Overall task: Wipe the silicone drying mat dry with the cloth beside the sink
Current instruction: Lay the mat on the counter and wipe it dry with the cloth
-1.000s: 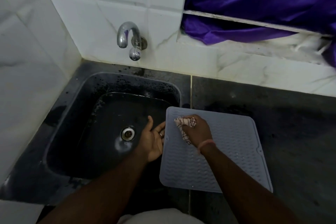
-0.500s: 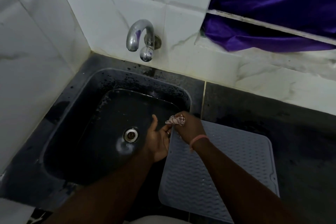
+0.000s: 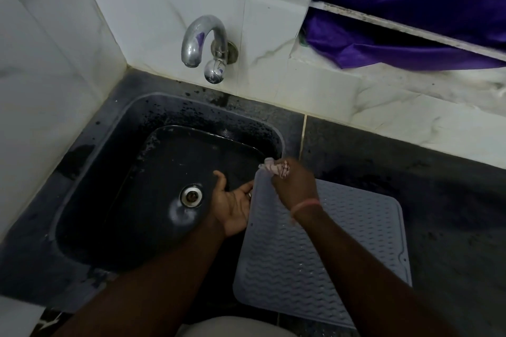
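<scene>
A grey ribbed silicone drying mat (image 3: 342, 249) lies flat on the dark counter just right of the sink. My right hand (image 3: 297, 186) grips a bunched pink-and-white checked cloth (image 3: 275, 167) and holds it at the mat's far left corner. My left hand (image 3: 232, 205) is palm up with relaxed fingers over the sink's right edge, its fingertips against the mat's left edge. Part of the mat is hidden under my right forearm.
The dark sink (image 3: 115, 161) with a metal drain (image 3: 191, 195) fills the left. A chrome tap (image 3: 204, 44) sticks out of the white tiled wall above it. Purple fabric (image 3: 410, 8) hangs at the upper right. Dark counter (image 3: 451, 200) extends right of the mat.
My right hand has slid the cloth from inside the mat's upper left area out to its far left corner. The left hand has stayed at the mat's edge. The view has shifted left.
</scene>
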`<state>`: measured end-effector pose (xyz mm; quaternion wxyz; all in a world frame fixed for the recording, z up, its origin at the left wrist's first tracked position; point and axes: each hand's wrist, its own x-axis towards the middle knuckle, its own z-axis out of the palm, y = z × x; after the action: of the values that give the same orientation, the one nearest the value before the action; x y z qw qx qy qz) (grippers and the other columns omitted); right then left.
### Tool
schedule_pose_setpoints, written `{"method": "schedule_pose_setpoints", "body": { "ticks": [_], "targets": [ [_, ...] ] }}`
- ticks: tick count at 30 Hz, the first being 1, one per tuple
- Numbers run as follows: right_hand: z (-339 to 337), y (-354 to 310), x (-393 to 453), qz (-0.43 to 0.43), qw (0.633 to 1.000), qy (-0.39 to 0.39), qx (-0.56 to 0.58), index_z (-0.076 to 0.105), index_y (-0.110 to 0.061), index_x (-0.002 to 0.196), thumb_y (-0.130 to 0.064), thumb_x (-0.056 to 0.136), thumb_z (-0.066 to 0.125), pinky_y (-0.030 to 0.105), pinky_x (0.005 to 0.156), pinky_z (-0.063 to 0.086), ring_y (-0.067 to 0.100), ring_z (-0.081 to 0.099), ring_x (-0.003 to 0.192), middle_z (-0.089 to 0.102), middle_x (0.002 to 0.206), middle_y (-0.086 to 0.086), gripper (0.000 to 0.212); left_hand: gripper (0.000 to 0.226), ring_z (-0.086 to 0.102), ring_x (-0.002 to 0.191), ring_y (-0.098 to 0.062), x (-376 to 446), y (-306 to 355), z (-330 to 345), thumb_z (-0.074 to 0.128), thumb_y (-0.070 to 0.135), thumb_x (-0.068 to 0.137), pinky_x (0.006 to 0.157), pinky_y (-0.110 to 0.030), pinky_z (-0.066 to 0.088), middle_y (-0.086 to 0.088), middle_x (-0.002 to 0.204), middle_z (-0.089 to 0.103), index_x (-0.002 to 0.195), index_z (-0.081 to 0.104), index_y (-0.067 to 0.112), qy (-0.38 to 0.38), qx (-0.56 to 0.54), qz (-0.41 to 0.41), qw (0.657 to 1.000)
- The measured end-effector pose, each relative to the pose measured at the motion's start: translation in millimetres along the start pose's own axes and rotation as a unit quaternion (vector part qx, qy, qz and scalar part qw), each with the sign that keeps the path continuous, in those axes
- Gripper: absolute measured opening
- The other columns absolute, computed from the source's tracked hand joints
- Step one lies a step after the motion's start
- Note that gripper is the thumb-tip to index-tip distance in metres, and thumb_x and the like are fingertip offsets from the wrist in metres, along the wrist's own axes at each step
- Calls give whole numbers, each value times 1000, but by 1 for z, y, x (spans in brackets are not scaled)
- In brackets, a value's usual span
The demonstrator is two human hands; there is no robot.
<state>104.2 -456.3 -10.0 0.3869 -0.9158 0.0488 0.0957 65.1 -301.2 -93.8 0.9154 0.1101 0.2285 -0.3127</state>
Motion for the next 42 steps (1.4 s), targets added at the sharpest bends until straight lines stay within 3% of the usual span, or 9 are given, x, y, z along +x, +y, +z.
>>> {"method": "schedule_pose_setpoints", "body": {
  "ticks": [7,12,15,19,24,28,33,36,42],
  "targets": [
    [28,0,-9,-37,994,-23,-97,70,-16,99,-18,87,65,28,84,51,12,63,91,70,100,-1,13,119,57,125,-41,1,2,7,39,98,66,110,-56,41,-27,134,59,125,66,-2,-18,23,-1,1000],
    [10,-6,-45,-60,974,-200,-89,71,-14,99,-23,85,70,32,82,54,15,68,86,73,93,1,17,127,53,127,-50,1,3,4,40,97,65,96,-63,50,-33,146,46,141,51,-4,-12,-16,-14,1000],
    [-17,-4,-23,-14,997,-72,-38,69,-22,79,-18,89,68,12,63,48,2,64,62,68,71,-7,11,128,49,132,-46,2,2,2,45,96,63,101,-62,47,-29,149,44,145,46,-3,6,-27,-9,1000],
    [-21,19,12,97,983,136,-76,73,-8,101,-11,88,63,30,83,51,27,67,100,72,105,12,16,127,58,123,-42,-2,0,-8,38,99,63,99,-57,50,-25,142,54,144,49,0,41,3,-36,999],
    [33,7,-1,58,988,69,-124,71,-12,104,-23,90,62,27,83,50,24,66,96,69,104,6,19,120,48,135,-43,-11,-5,-6,43,94,68,106,-60,44,-25,149,47,146,47,2,7,-12,-29,999],
    [52,-10,-11,-24,990,-114,-85,73,-21,85,-41,76,72,27,77,55,10,68,84,73,88,-6,21,111,65,116,-41,-15,-8,0,39,92,75,88,-54,57,-27,134,60,133,58,-1,12,-30,-16,999],
    [21,-4,-11,-25,999,-47,-10,69,-12,95,-16,81,74,24,77,53,13,67,88,73,95,2,15,116,60,123,-41,-18,-9,1,34,95,71,101,-54,51,-25,138,58,136,57,2,60,12,-21,998],
    [16,0,-32,-47,993,-101,-34,68,-11,114,-11,83,70,22,90,48,13,64,100,71,111,3,31,119,54,131,-39,-34,-12,-4,32,97,69,109,-52,43,-24,142,55,137,58,2,94,66,-43,993],
    [32,5,-79,-114,981,-144,-59,63,-11,121,-10,81,69,22,97,42,18,59,111,66,118,4,41,115,73,90,-33,-84,-37,-18,18,96,73,75,-41,59,-19,103,72,114,72,3,122,123,-58,983]
  ]
}}
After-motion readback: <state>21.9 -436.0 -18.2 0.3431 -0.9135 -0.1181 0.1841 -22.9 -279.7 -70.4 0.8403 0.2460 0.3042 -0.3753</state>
